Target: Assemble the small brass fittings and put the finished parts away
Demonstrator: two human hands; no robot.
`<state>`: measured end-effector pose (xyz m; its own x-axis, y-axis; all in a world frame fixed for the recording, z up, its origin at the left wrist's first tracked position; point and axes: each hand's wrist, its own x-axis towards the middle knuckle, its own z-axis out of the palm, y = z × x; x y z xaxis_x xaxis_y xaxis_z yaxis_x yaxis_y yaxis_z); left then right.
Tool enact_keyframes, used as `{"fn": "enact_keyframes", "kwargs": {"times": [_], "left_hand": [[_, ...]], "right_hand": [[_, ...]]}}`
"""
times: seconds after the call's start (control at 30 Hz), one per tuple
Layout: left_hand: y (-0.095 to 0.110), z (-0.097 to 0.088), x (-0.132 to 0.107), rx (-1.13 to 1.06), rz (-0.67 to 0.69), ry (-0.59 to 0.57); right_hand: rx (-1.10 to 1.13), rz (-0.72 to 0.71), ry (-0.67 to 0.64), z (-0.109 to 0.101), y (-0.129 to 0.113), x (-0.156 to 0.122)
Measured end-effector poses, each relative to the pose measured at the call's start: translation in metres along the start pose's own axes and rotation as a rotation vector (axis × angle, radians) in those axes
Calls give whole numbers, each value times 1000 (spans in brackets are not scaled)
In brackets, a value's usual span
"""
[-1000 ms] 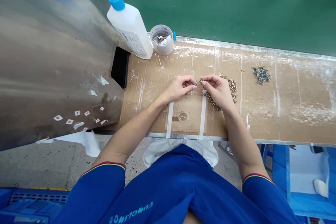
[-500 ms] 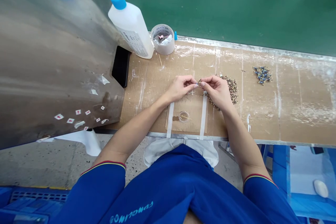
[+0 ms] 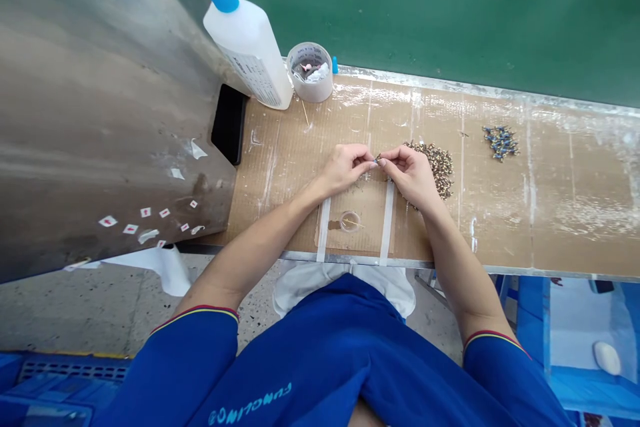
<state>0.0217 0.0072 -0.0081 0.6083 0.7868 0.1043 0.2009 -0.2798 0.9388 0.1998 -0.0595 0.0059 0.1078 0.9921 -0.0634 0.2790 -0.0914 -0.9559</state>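
Note:
Over the cardboard-covered bench, my left hand (image 3: 346, 165) and my right hand (image 3: 411, 173) meet fingertip to fingertip. Pinched between them is a tiny blue and brass-coloured metal part (image 3: 377, 159), mostly hidden by the fingers. Both hands seem to grip it, the left at its blue end. Under and beyond my right hand spreads a pile of small brass-coloured parts (image 3: 441, 167). A smaller heap of blue and brass-coloured parts (image 3: 501, 143) lies farther right. Nearer my body stands a small clear cup (image 3: 349, 221) with a thin stick across it.
A white bottle with a blue nozzle (image 3: 250, 47) stands at the back left beside a tape roll (image 3: 311, 90) holding scraps. A black phone (image 3: 229, 123) leans by the metal panel (image 3: 125, 113) on the left. A toothpick (image 3: 305, 113) lies near the roll.
My right hand has shifted slightly left, closer to my left fingertips, showing more of the brass pile. Both hands keep their pinch.

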Motion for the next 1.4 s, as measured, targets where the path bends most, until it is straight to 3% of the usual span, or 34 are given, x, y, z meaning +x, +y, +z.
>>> {"fn": "enact_keyframes", "kwargs": {"times": [0.43,0.57,0.83,1.1,1.4], "left_hand": [[-4,-2,0,74,28,-124],[-4,-1,0,66,2,-127],[1,-4,0,-64,-64,-56],[4,-7,0,-223,-145,-126],[2,-8,1,-39,-21,-133]], "right_hand": [[-57,-14,-149,-3,2,0],[-93,-23,-141,0,6,0],[50,18,-75,6,9,0],[92,33,-18,3,4,1],[82,-34,-47,4,4,-1]]}}
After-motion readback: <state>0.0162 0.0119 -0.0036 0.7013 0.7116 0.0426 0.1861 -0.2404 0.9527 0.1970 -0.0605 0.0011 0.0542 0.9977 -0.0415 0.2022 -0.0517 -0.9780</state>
